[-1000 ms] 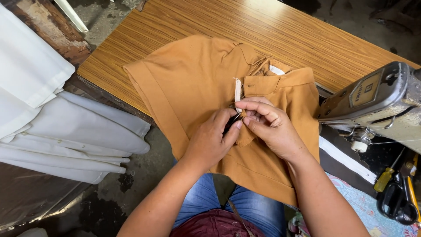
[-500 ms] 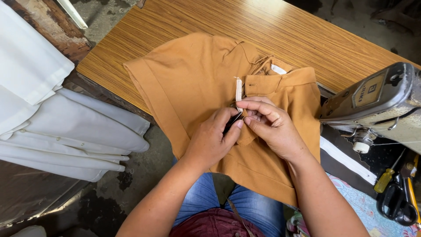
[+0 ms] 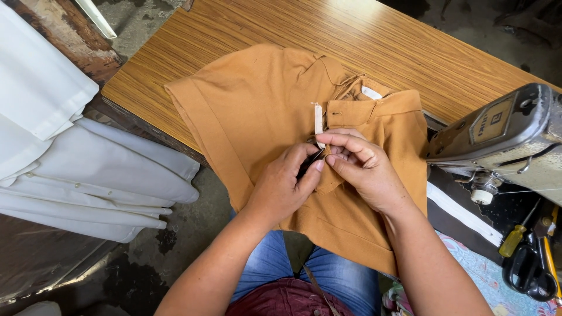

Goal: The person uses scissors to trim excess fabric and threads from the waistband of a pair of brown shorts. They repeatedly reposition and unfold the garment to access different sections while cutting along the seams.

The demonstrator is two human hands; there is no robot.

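- White shirts lie stacked off the left edge of the table, well apart from my hands.
- Wooden table carries the work; its near-left corner juts out over the stained floor.
- Tan shirt is spread across the near edge of the table, collar toward the far side, its lower part hanging off the edge over my lap in blue jeans.
- My left hand rests on the shirt below the collar, fingers curled, thumb and forefinger pinched together on something small and dark; I cannot tell what it is.
- White strip runs down the shirt's front opening, its lower end tucked behind my fingertips.
- My right hand meets the left one, fingers closed and pinching the cloth of the front opening.
- Sewing machine stands at the right edge of the table, near my right wrist.
- Scissors with black handles lie at the far right, beside a yellow-handled screwdriver.
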